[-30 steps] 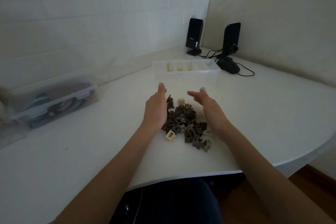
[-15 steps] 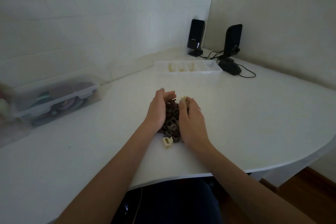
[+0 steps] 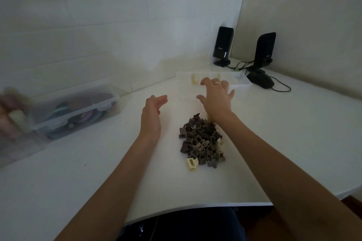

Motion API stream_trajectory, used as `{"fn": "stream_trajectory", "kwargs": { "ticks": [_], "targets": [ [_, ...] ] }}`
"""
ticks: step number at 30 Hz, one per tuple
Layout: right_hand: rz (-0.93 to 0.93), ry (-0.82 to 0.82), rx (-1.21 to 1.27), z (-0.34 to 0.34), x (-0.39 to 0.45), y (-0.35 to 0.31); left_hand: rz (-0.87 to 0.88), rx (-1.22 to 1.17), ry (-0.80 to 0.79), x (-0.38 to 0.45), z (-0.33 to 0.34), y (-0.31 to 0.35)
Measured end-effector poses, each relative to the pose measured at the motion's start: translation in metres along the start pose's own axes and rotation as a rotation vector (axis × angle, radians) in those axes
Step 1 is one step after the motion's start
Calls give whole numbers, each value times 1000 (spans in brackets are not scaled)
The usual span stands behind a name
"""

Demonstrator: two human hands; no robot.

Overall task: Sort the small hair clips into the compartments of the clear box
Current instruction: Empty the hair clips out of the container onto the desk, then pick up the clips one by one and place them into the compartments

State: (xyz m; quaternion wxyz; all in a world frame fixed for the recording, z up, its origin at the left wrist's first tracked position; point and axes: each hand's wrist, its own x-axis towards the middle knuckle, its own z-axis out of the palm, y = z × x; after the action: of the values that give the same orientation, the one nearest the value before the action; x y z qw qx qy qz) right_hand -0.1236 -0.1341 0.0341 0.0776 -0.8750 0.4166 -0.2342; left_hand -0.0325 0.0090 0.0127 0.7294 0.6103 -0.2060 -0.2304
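Both hands empty, reaching past the clip pile toward the box

I saw my left hand (image 3: 154,106) and right hand (image 3: 216,95) lifted with fingers spread, gripping nothing; the heap of hair clips (image 3: 201,142) sat on the table (image 3: 284,143) near my edge, well apart from the clear box (image 3: 238,80) by the speakers (image 3: 223,45). My worry: my right forearm hung just over the heap and could scatter clips, and dragging the box back could snag the mouse (image 3: 261,80) cable

Left hand (image 3: 151,111) and right hand (image 3: 216,98) reach forward, fingers (image 3: 203,82) loosely spread.
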Motion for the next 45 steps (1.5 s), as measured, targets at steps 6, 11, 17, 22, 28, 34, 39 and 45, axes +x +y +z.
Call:
{"fn": "stream_trajectory", "kwargs": {
  "ticks": [6,11,17,22,28,34,39,45],
  "targets": [
    [13,-83,-29,-9,3,-16,-146,-116,34,7,-17,10],
    [-190,52,187,-13,-15,-6,-246,-206,8,13,-27,19],
    [-569,188,99,-19,-54,-22,-195,-250,-23,-1,-31,39],
    [-676,202,202,-15,-75,-53,-45,-191,152,-6,-54,55],
    [-634,57,331,0,-92,-82,175,-71,287,-2,-87,51],
    [-649,-254,374,-16,-91,-68,205,11,270,6,-100,41],
    [-682,-381,263,-28,-77,-53,154,55,71,17,-105,33],
    [-712,-300,179,-15,-80,-50,58,-92,29,22,-103,31]
  ]
}}
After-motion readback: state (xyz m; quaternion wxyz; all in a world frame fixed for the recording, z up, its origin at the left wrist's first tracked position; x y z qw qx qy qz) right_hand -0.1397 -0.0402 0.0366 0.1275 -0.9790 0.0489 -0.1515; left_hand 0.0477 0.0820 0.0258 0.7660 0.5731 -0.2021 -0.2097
